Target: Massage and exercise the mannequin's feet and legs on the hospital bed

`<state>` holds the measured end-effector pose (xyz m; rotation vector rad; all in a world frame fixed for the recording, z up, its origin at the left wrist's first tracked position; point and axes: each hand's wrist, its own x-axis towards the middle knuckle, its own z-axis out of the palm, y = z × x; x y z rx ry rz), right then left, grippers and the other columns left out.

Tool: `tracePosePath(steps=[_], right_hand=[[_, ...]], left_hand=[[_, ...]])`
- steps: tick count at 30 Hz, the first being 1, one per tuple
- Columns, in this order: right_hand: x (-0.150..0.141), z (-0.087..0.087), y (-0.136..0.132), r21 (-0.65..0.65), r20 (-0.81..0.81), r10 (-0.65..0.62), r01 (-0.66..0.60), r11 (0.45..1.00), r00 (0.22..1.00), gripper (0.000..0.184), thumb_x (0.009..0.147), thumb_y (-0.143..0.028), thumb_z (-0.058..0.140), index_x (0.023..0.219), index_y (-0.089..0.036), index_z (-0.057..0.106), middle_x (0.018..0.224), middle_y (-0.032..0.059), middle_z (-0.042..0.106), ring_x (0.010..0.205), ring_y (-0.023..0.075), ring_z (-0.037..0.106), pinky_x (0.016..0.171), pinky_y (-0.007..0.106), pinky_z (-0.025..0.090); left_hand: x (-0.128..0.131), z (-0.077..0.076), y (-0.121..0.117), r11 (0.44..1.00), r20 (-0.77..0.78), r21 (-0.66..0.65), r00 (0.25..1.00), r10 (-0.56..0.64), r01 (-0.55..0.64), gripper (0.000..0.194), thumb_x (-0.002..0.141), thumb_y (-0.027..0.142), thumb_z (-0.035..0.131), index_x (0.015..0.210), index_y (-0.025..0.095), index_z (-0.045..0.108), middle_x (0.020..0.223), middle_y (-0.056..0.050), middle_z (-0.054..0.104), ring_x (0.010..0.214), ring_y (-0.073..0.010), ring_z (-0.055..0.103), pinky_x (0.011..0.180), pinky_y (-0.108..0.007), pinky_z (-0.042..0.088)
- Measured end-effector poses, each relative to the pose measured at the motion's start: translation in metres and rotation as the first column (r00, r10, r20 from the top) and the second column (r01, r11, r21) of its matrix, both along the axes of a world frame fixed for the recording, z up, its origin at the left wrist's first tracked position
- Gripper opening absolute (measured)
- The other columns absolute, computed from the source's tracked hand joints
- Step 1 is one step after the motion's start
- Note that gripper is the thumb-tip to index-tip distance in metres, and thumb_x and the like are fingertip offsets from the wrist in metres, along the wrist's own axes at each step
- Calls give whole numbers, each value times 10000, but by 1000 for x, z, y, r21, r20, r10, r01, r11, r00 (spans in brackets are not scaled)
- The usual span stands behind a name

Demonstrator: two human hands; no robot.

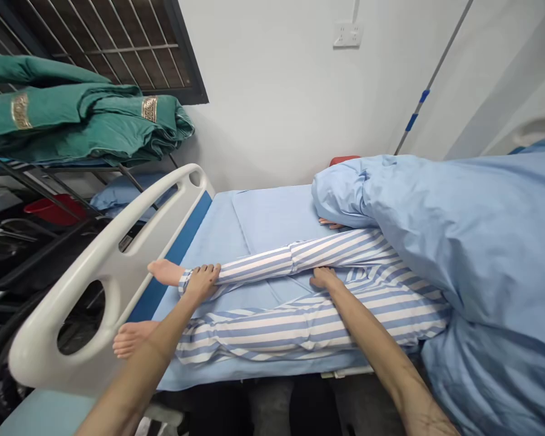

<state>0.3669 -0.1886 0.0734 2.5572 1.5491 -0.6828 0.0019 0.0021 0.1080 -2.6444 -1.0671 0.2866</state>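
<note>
Left of centre in the frame, left hand: clasped over the upper trouser leg, close to the ankle.
Right of centre, right hand: against the lower edge of the same leg, fingers bent; cannot tell how firmly closed.
Striped trousers: two legs, blue and white, across the middle of the frame; lower trouser leg apart from both hands.
Bare feet: two, upper foot and lower foot, beside the footboard.
Quilt: one, blue, right side; fingertips visible under its edge.
Green bundle: upper left, two gold-patterned patches.
Small label: seen through the footboard, print too small to read.
Wall socket plate: one, upper right of centre.
Pole: one, upper right, two blue bands.
Red basin: one, left.
</note>
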Motion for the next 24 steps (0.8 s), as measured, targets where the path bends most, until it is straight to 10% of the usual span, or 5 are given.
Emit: tracePosePath(steps=[12,24], right_hand=[[-6,4,6,260,206,-79,23,965,975,532,929,-289,467,1393,-31,460,1369,236,566,1274,287,527,1034,346,376],[-9,4,-6,30,118,30,-34,999,993,422,918,-262,502,1277,-71,612,1324,199,626,1203,263,598,1008,349,432]], left_hand=[[-5,-33,16,1000,247,-19,969,23,-18,470,828,322,596,1228,79,555,1129,-223,645,1065,-355,596,930,-429,427],[-21,-23,5,1000,148,9,989,0,-1,447,830,242,534,1225,44,600,1157,-264,648,1089,-407,593,989,-553,366]])
